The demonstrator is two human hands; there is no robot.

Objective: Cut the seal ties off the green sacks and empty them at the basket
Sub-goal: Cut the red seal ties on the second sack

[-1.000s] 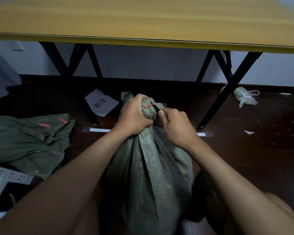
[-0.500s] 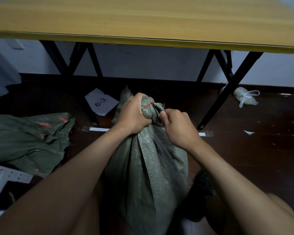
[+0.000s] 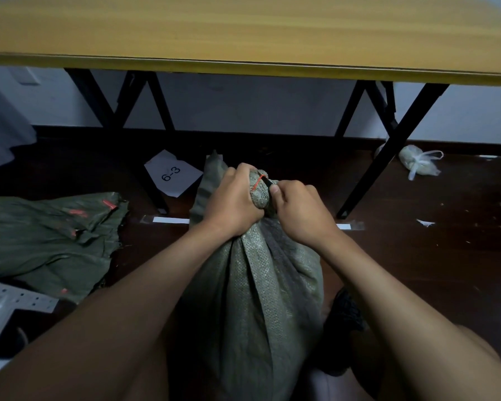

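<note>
On the dark floor in front of a yellow-topped table (image 3: 243, 30), we see a full green sack (image 3: 252, 299) standing upright between the person's knees, its neck gathered into a tight bunch at the top. The left hand (image 3: 232, 201) is wrapped round that bunched neck, fingers curled firmly about the woven cloth. A thin red seal tie (image 3: 257, 183) circles the neck just above the left thumb. The right hand (image 3: 301, 212) is closed in a fist beside the neck, gripping a small dark tool (image 3: 269, 183) whose tip lies against the tie; we cannot tell what kind of tool it is, since most of it is hidden in the fist. Both forearms reach in from the bottom corners.

To the left, an empty green sack (image 3: 49, 238) lies flat and crumpled on the floor, marked with small red patches. Behind it, under the table, a white sheet of paper (image 3: 172, 176) reads "6-3". Black table legs (image 3: 388, 151) cross behind the hands. Far right, near the wall, sits a small knotted plastic bag (image 3: 420, 163). At the lower left edge, part of a white perforated object (image 3: 15, 296) shows.
</note>
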